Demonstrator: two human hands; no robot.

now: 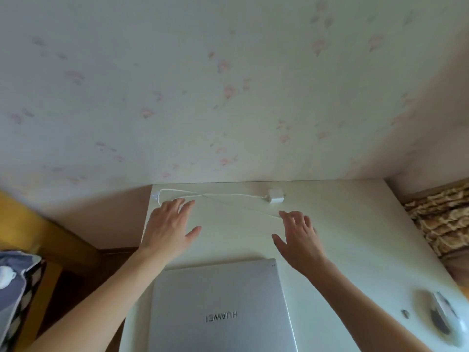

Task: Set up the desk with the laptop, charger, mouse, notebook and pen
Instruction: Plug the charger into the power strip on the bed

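A closed silver laptop (220,308) lies flat on the white desk (355,237), near its front edge. At the back of the desk sits a white charger block (275,194), its thin white cable (203,195) looping to the left. My left hand (170,228) hovers over the desk with fingers spread, fingertips close to the cable's loop. To the right, my right hand (300,240) is also spread, its fingertips at the cable's loose end. A grey and white mouse (445,317) rests at the desk's right edge. No notebook or pen is in view.
A wall with faint pink flower wallpaper (228,92) rises right behind the desk. Left of the desk are a yellow wooden piece (38,232) and a patterned cloth (15,288). A brown patterned fabric (441,219) lies to the right. A small dark bit (405,313) lies near the mouse.
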